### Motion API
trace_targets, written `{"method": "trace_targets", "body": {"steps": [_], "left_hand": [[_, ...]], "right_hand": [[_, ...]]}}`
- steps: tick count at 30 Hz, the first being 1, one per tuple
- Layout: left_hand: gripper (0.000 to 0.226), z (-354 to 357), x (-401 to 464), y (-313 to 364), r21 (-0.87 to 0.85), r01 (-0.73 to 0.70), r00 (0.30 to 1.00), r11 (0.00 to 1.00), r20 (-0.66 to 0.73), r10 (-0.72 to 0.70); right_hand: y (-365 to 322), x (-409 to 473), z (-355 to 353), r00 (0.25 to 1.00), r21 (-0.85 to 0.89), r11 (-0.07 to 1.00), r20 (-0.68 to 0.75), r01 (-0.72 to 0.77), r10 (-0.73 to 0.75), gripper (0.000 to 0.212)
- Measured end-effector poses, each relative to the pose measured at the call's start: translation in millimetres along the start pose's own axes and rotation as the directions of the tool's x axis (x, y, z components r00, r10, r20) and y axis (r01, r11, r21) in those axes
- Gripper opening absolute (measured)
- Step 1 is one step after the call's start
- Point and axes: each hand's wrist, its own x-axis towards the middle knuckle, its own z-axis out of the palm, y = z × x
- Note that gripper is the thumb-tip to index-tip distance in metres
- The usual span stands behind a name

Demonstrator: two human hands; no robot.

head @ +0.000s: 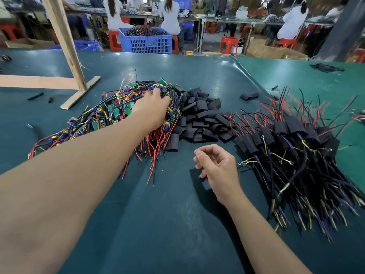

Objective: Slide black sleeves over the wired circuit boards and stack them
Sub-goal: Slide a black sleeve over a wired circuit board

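Observation:
A heap of bare green circuit boards with red, black, yellow and purple wires [102,115] lies left of centre on the green table mat. My left hand [153,108] reaches into the right side of that heap, fingers curled down among the wires; what they grip is hidden. A pile of flat black sleeves [199,119] lies just right of that hand. Sleeved boards with their wires [292,139] are stacked at the right. My right hand [217,169] hovers over the mat in front of the sleeves, fingers loosely curled and holding nothing.
A wooden frame [73,72] stands on the mat at the back left. Loose black sleeves [249,95] lie behind the stack. A blue crate [146,41] and seated people are beyond the table's far edge.

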Motion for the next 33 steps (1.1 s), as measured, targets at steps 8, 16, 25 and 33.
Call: {"method": "trace_targets", "body": {"steps": [8, 16, 25, 33], "left_hand": [[0.021, -35.1, -6.1, -18.9, -0.904, 0.25, 0.826, 0.346, 0.013, -0.563], [0.019, -64.2, -66.7, -0.1, -0.838, -0.318, 0.729, -0.444, 0.084, -0.679], [0.012, -32.5, -134.9, 65.9, -0.742, -0.098, 0.896, -0.663, 0.225, -0.383], [0.016, -1.5, -132.1, 83.2, -0.937, 0.083, 0.917, -0.338, 0.204, -0.342]], "right_hand": [[0.6, 1.9, 1.2, 1.0, 0.003, 1.0, 0.007, -0.001, 0.001, 0.013], [-0.7, 2.3, 0.4, 1.0, 0.04, 0.999, -0.004, -0.024, 0.024, 0.01], [-7.6, -0.6, -0.5, 0.996, 0.221, 0.975, 0.086, -0.036, 0.018, 0.01], [-12.0, -2.0, -0.5, 0.954, 0.349, 0.91, 0.272, -0.222, 0.129, 0.023]]}}
